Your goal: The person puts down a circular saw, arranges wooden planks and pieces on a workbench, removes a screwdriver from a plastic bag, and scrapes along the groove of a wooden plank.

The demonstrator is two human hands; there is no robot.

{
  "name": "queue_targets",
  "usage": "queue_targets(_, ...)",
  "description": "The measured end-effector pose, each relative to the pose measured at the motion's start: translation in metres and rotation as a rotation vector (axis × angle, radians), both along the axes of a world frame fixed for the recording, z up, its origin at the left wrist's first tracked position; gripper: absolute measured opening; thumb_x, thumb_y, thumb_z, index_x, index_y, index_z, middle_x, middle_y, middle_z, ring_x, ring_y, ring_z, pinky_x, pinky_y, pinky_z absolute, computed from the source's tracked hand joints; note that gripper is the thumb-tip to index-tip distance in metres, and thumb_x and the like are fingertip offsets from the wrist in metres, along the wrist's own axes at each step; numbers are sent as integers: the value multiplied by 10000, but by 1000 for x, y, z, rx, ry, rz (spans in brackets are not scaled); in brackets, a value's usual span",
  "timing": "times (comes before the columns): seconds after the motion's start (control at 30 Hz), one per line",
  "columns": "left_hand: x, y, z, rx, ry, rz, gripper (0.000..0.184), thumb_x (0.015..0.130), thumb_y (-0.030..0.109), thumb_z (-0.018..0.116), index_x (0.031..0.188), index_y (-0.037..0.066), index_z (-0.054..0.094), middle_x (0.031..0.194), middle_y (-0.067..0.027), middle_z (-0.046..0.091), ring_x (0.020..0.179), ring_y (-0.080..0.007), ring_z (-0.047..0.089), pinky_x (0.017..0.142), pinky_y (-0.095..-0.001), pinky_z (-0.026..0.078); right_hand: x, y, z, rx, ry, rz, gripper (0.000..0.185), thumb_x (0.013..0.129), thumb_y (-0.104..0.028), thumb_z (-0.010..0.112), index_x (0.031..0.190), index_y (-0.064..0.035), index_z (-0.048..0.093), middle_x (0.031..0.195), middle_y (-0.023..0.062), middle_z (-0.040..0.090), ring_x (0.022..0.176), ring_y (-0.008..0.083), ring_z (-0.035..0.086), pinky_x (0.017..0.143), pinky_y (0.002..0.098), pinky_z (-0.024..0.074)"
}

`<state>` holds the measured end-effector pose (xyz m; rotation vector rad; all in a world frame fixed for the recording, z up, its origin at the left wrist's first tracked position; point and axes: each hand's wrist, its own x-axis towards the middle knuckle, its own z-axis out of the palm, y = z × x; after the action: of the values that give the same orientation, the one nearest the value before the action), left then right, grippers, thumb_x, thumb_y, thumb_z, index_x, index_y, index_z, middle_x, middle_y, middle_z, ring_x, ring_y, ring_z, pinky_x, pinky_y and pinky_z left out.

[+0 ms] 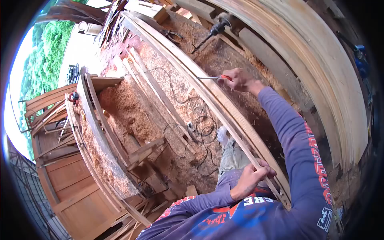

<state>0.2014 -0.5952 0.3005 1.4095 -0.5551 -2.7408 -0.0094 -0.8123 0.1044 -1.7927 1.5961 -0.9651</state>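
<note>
A screwdriver [219, 77] with a red handle and a thin metal shaft is in my right hand [237, 80], its fingers closed around the handle. The shaft reaches across a long wooden plank [224, 99], and the tip meets its left side. My left hand [253, 179] grips a narrow wooden strip [239, 141] that runs along that side, close to my body. Thumb and fingers are wrapped over the strip. The near end of the plank rests by my chest, and the far end reaches toward the top of the view.
Sawdust and shavings [140, 102] cover the ground, with a dark cable [205, 124] looped across it. A dark power tool [216, 31] lies beyond the plank. Large curved boards [316, 68] stand at the right. A sawdust-covered beam [102, 148] and wooden panels [74, 172] are at the left.
</note>
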Motion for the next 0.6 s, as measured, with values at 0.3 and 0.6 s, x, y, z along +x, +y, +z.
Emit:
queue_targets(0.3, -6, 0, 0, -204, 116, -17, 249, 953, 257, 667, 977, 13, 620, 876, -114, 725, 793, -182, 704, 728, -274, 517, -28, 147, 172, 533, -214, -245, 503, 950, -530, 620, 817, -45, 629, 686, 51, 636, 612, 151, 588, 557, 345, 454)
queue_targets(0.6, 14, 8, 14, -323, 125, 59, 316, 965, 289, 665, 1019, -22, 662, 956, -163, 734, 887, -217, 707, 808, -368, 574, 43, 401, 239, 907, -982, -127, 263, 937, -177, 711, 996, 76, 665, 967, 186, 732, 875, 243, 736, 715, 343, 607)
